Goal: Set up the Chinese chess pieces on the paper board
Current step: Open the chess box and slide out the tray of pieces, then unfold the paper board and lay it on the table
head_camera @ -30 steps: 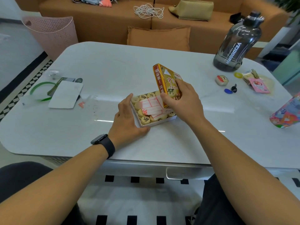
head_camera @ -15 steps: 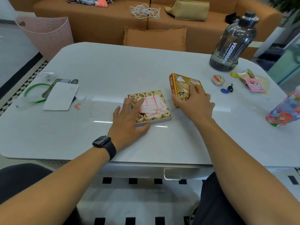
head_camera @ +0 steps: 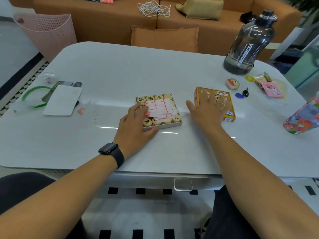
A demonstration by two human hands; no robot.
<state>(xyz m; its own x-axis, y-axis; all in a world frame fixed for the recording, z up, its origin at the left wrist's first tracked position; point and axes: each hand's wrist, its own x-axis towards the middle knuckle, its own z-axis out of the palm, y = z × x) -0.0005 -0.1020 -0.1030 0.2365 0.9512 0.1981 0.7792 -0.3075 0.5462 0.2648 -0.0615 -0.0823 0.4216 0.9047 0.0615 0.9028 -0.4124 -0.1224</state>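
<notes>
Your left hand (head_camera: 133,128) steadies the shallow white cardboard tray (head_camera: 165,124), fingers relaxed; your right hand (head_camera: 206,112), blurred and spread, holds nothing. Yanking the folded red-lined paper board (head_camera: 159,109) risks scattering the round wooden pieces (head_camera: 147,121) beneath it.

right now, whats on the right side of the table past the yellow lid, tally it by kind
water bottle: 1
small round tin: 1
blue key fob: 1
black key: 1
yellow ring: 1
pink packet: 1
colourful patterned pouch: 1
total: 7
</notes>
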